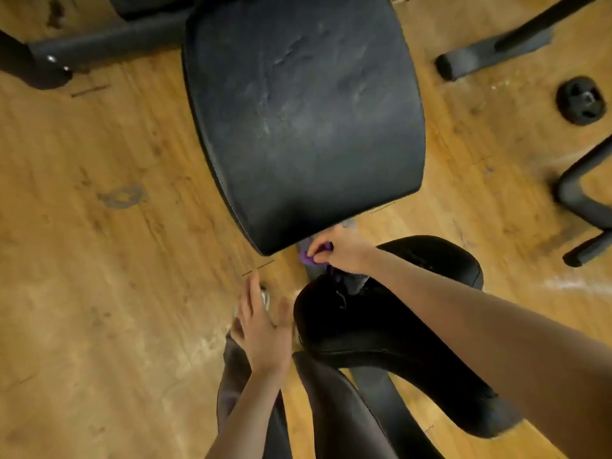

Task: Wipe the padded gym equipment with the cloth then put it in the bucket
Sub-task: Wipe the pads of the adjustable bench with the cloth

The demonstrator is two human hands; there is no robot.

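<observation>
A large black padded bench back [304,120] fills the upper middle, dusty and creased. Below it sits a smaller black padded seat [371,323]. My right hand [337,250] grips a purple cloth [309,255] in the gap between the two pads, at the lower edge of the big pad. My left hand [261,329] hangs with fingers relaxed beside the left edge of the seat, holding nothing. No bucket is in view.
The wooden floor [99,260] lies all around. Black metal frame bars [99,44] cross the upper left. More frame legs [579,200] stand at right. A small black weight plate [580,100] lies on the floor upper right. My trouser legs [331,409] are below.
</observation>
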